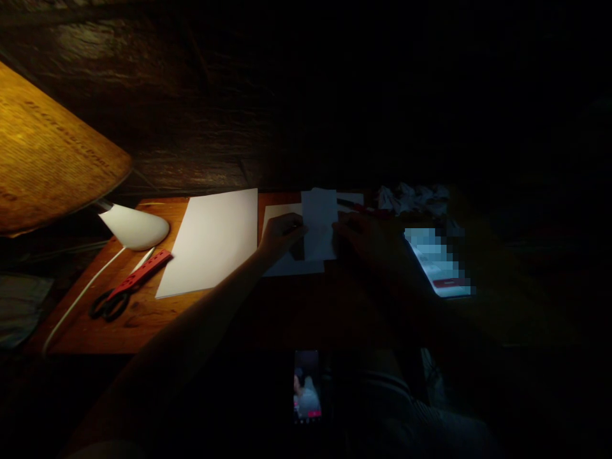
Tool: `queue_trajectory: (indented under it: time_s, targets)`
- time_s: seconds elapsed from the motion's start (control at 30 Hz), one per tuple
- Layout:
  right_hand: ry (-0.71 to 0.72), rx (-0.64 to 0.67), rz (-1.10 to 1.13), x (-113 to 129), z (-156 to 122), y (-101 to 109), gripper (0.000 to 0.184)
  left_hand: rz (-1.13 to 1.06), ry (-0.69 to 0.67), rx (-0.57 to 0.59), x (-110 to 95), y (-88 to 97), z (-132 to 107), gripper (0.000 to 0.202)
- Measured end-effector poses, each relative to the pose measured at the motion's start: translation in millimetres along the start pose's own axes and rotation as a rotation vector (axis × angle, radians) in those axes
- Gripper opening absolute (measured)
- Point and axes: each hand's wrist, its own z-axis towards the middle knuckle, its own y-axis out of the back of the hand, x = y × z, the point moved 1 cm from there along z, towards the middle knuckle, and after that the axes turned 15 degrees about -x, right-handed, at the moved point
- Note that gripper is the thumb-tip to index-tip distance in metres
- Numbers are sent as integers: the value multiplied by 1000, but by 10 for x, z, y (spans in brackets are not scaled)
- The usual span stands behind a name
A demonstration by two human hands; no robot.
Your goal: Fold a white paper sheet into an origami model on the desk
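**Left hand (pixel 282 234) and right hand (pixel 356 234) close on one white paper sheet (pixel 319 223)**

The two hands sit narrow, one at each long side of the upright-lying sheet near the middle of the desk (pixel 143 325). The left hand's fingers (pixel 291 225) curl to its left edge; the right hand is deep in shadow at its right edge. Whether either one pinches the paper, I cannot tell. A second white sheet (pixel 287 264) lies under the first, its edges showing on the left and below, with a dark patch (pixel 297 250) beside the left hand.

Three flat white sheets in all: the third, a large one (pixel 208 242), lies to the left, a narrow strip of bare wood between it and the second. Beyond that are one red ruler (pixel 143 273), one pair of black-handled scissors (pixel 111 305), and one white desk lamp (pixel 134 228) with its white cord (pixel 81 306). Right of the hands lie one crumpled paper heap (pixel 411 199) and one phone (pixel 437 261), its screen lit. A second phone (pixel 306 386) glows below the desk's near edge — the space around the right hand is too dark to read.
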Motion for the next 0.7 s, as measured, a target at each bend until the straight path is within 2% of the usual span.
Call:
queue_trajectory:
  time_s: [0.23,0.4,0.7]
  targets:
    - [-8,-19,56,32,5,2,16,-1,16,-11,-38,-15,-27,21]
    - [44,-39,46,66,-3,10,16,-2,2,-24,-19,-13,-22,20]
    - [28,-35,104,41,-9,4,16,-41,-43,-89,-5,-3,-1,15]
